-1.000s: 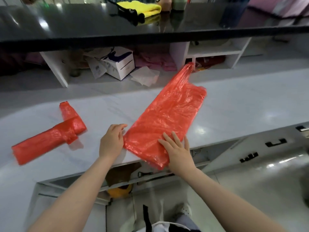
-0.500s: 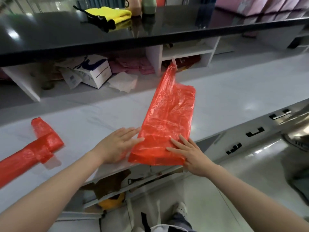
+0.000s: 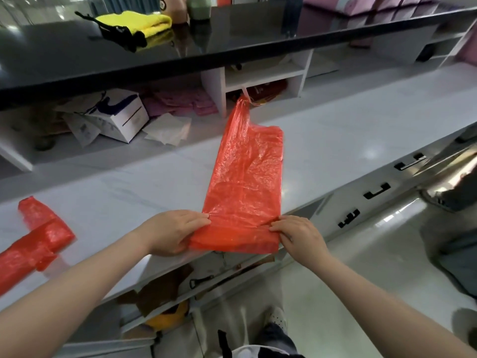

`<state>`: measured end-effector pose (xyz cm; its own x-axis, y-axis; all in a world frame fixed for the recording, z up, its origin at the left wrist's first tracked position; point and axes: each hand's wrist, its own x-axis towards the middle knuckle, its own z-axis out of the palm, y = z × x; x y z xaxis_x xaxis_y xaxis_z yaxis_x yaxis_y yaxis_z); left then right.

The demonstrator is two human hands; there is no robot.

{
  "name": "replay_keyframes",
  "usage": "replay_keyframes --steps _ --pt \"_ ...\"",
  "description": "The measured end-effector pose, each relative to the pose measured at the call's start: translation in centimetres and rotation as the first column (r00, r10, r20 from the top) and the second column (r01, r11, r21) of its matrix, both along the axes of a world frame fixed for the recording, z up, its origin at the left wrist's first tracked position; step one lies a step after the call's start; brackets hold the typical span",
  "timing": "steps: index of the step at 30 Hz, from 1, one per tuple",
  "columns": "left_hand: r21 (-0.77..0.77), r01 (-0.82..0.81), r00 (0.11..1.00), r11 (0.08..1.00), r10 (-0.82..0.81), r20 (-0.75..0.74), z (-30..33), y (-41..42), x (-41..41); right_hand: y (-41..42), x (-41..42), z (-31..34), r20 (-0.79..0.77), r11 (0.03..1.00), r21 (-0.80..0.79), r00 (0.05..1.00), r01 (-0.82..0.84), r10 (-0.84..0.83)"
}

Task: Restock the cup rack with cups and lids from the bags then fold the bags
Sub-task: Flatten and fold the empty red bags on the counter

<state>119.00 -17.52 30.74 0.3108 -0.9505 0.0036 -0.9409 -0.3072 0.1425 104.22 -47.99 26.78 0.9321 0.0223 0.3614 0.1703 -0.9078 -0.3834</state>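
A flattened red plastic bag [image 3: 245, 177] lies lengthwise on the white counter [image 3: 335, 140], its handles pointing away from me. Its near end is turned up into a narrow fold at the counter's front edge. My left hand [image 3: 173, 232] pinches the left corner of that fold. My right hand [image 3: 296, 232] pinches the right corner. A second red bag [image 3: 36, 241], folded into a long strip, lies on the counter at the far left. No cups, lids or cup rack are in view.
A black glossy upper counter [image 3: 232, 37] carries a yellow cloth [image 3: 147, 21]. Below it, open shelves hold a white box [image 3: 121, 115], papers and pink bags. Drawers with black handles [image 3: 376, 192] run along the right. An open shelf under the counter holds tools.
Both hands moved from resting on the bag's bottom to gripping its two near corners, and the near end now stands turned up in a fold. The bag lies straighter.
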Motion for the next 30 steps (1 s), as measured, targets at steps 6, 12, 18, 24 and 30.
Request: replay_keyframes --steps 6,12,18,24,30 --pt "-0.073 -0.144 0.982 0.987 0.134 -0.13 -0.9 -1.0 0.1 -0.4 0.4 0.2 -0.205 0.956 0.229 0.969 0.186 -0.14" --pt "-0.131 -0.473 0.846 0.871 0.408 -0.343 -2.1 -3.0 0.3 -0.1 0.7 0.4 -0.209 0.947 0.296 0.976 0.128 -0.067" --pt "-0.062 -0.652 0.723 0.756 0.594 -0.353 -2.4 -4.7 0.4 0.7 1.6 0.1 -0.319 0.841 0.352 0.897 0.41 -0.304" --pt "-0.032 -0.709 0.693 0.705 0.688 -0.217 -2.6 -5.8 -0.1 1.8 2.5 -0.2 -0.459 0.737 0.348 0.791 0.58 -0.406" --pt "-0.148 -0.718 0.695 0.68 0.707 -0.127 -2.3 -6.3 -1.0 1.8 2.7 -0.5 -0.495 0.711 0.321 0.751 0.626 -0.438"
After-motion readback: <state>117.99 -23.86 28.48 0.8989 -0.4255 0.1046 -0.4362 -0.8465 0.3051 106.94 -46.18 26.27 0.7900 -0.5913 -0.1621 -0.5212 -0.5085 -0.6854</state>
